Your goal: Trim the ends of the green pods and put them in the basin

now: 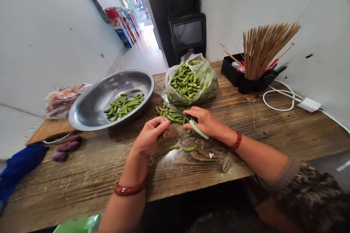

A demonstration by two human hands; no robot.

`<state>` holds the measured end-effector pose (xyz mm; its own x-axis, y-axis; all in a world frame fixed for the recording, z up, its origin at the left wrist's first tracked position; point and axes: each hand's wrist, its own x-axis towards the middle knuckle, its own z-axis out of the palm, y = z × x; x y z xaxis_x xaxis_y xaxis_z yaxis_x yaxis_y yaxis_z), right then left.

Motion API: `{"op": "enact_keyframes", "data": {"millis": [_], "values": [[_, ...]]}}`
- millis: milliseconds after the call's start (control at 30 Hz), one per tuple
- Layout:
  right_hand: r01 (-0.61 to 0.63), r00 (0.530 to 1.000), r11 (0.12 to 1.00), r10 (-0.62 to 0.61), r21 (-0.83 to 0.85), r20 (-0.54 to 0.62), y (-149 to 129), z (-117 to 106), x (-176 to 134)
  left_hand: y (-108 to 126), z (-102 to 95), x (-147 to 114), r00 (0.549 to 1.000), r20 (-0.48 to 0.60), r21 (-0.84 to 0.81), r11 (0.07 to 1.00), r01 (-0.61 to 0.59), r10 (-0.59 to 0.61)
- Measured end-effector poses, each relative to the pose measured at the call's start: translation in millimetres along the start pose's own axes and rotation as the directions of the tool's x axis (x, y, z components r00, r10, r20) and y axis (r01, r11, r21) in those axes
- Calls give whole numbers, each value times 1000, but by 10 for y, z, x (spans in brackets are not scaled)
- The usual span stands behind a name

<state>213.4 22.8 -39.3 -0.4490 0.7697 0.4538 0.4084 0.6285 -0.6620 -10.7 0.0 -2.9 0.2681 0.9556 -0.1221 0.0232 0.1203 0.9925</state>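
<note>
My right hand (204, 122) is closed on a pair of scissors (198, 129) with pale green handles. The blades point up and left over a small pile of edamame pods (172, 114) on the table. My left hand (153, 131) is curled shut just left of the scissors; whatever its fingers hold, if anything, is hidden. Two loose pods (189, 149) lie on the wood below both hands. Behind the pile stands a clear plastic bag (209, 83) full of pods. A wide metal basin (87, 103) to the left has more pods in its bottom.
On the wooden table (98, 174), purple oval items (67, 146) and a blue cloth (22, 164) lie at left. A plastic-wrapped pack (64, 100) sits behind the basin. At right are a black holder (232, 71) with wooden skewers (265, 51) and a white adapter (308, 105) with its cable.
</note>
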Motion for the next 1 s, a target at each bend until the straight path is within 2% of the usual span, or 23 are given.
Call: {"op": "enact_keyframes", "data": {"millis": [100,200,300,400,500,567,633,767,833,1000], "values": [[11,1000,1000,-11,-8,-5,7,-4,5,41,11,-38,983,184,339,939,-59,-5],[6,1000,1000,-6,-12,-12,7,-10,12,46,-6,-61,937,331,555,826,-99,-110],[-4,1000,1000,4,-12,-11,1,-10,14,-9,-45,-65,927,336,679,725,-116,-167],[-9,1000,1000,9,-24,-2,-6,-5,13,-72,-60,-52,925,345,709,690,-145,-161],[-10,1000,999,11,-30,3,-12,-1,12,-72,-28,-30,953,299,682,709,-180,-46],[-4,1000,1000,5,-28,4,-17,2,12,-40,4,-17,975,205,619,760,-198,87],[6,1000,1000,-6,-27,-1,-21,6,12,-5,29,-12,983,76,512,839,-185,170],[15,1000,1000,-15,-7,-11,-34,15,7,9,44,-25,980,-169,168,983,-80,108],[24,1000,1000,-25,3,10,-48,18,-2,0,47,-32,974,-214,57,996,-63,74],[56,996,998,-54,-16,76,-106,12,-31,-17,57,-32,968,-238,-11,996,-86,81]]}}
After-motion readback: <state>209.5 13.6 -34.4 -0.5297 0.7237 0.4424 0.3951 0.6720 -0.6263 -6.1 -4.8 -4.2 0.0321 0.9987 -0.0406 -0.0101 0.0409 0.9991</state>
